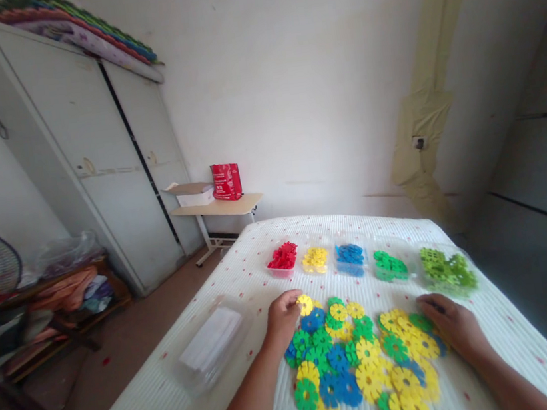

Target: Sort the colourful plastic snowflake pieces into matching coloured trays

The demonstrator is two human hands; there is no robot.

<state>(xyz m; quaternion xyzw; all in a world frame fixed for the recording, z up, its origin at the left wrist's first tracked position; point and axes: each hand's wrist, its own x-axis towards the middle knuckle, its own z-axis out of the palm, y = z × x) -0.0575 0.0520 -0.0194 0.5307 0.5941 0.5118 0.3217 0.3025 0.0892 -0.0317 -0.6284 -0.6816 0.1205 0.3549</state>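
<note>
My left hand point(283, 315) pinches a yellow snowflake disc point(305, 305) by its edge, at the far left side of a loose pile. The pile mixes yellow discs point(371, 380), green discs point(307, 396) and blue discs point(349, 389), several overlapping. At the pile's right edge is my right hand point(447, 318), its fingers curled close to a green disc point(421, 323). A small dark patch shows at those fingers; what they hold, if anything, is too unclear to name.
Behind the pile stand clear tubs of red pieces point(283, 256), yellow pieces point(315, 259), blue pieces point(350, 255), green pieces point(390, 265) and light green pieces point(446, 267). On the left, a clear plastic box point(211, 341) with something white inside lies on the white quilted cover point(143, 400).
</note>
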